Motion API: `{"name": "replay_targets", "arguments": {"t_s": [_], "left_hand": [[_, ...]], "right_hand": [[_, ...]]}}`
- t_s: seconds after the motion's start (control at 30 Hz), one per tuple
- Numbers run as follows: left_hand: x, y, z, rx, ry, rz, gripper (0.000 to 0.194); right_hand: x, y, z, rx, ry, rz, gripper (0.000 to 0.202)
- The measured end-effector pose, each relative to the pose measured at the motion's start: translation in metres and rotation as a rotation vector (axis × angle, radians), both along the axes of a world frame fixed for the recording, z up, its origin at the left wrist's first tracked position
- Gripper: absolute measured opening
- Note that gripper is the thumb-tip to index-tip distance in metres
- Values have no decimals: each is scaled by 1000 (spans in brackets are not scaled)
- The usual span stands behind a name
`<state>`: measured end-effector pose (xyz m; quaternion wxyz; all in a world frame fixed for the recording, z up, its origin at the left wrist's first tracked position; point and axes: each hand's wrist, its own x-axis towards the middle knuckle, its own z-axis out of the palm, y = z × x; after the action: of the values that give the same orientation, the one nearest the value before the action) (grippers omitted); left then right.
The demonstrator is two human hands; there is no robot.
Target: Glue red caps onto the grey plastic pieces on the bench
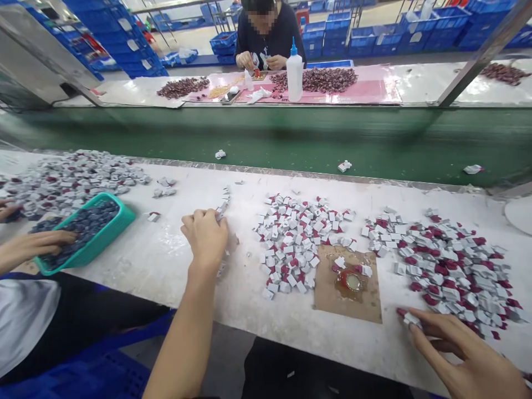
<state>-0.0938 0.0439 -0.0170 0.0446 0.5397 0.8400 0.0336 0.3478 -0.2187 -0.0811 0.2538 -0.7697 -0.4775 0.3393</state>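
My left hand [205, 235] is closed over a short row of small grey plastic parts [225, 199], its fingertips pinched on one at the near end of what shows. The palm and wrist hide part of that row. At lower right, my right hand [465, 349] pinches a small grey-and-maroon plastic part [411, 319] between thumb and forefinger. A large pile of similar grey-and-maroon parts [453, 271] lies just beyond it. Between my hands are another pile [291, 238] and a brown cardboard square [368, 305] with a wet, reddish ring-shaped puddle [352, 281] and a few parts on it.
At left, a co-worker's hand [54, 241] reaches into a teal basket [110, 233] of dark pieces, beside a grey pile [78, 180]. A green belt [274, 138] carrying scattered parts runs across. Beyond it, another person works near a white bottle [295, 77].
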Motion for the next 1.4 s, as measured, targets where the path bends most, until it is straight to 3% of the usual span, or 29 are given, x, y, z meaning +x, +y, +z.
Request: {"name": "replay_targets", "arguments": {"t_s": [0.13,0.3,0.57,0.8,1.0,1.1,1.2,1.27,1.4], "left_hand": [[11,-9,9,1,-107,-77,3],[26,-23,17,-76,-250,-48,12],[38,-32,27,-216,-321,12,10],[33,-34,17,-167,-409,26,11],[26,-31,14,-234,-433,31,11],[30,-36,15,-122,-487,77,16],[46,-53,22,92,-593,58,23],[66,-70,28,140,-719,-26,26],[119,-100,34,-119,-1184,-227,27]], "right_hand": [[-29,17,28,59,90,-150,45],[-64,40,48,145,326,-237,27],[-85,58,51,169,441,-189,22],[-91,60,47,159,455,-164,18],[-93,59,45,166,432,-145,16],[-94,57,46,166,436,-160,16],[-91,56,50,179,468,-206,14],[-88,59,54,192,555,-261,14],[-81,70,64,189,895,-335,16]]}}
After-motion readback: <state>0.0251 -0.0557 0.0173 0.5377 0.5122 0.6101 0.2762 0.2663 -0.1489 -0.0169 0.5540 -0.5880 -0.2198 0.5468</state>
